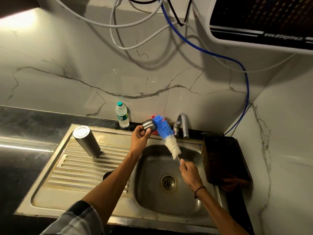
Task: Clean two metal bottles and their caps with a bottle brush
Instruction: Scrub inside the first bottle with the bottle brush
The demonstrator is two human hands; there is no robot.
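Left hand point(140, 134) raised over the back edge of the sink point(169, 207), fingers closed around a small metal cap point(149, 127). Cap lies on its side, open end turned toward the brush. Right hand point(189, 173) over the basin, closed on the thin handle of the bottle brush point(166, 134); a dark band sits on that wrist.

Brush slants up and to the left from the right hand. White bristles nearest the handle, blue bristles above, blue tip touching the mouth of the cap. Whether the tip is inside the cap cannot be told.

One metal bottle point(86, 141) stands mouth-down on the ribbed draining board, left of the basin, leaning slightly in the wide-angle view, well apart from both hands. A dark round object point(108, 175) shows at the near edge of the draining board, mostly hidden by the left forearm; too little is seen to name it.

Tap point(183, 124) behind the basin, no water visible. Clear plastic water bottle point(122, 116) with green cap upright on the dark worktop point(25, 129) against the marble wall. Dark perforated basket point(221, 158) to the right of the sink, a reddish cloth at its near end. Blue hose point(243, 72) and white cables hang on the wall above.
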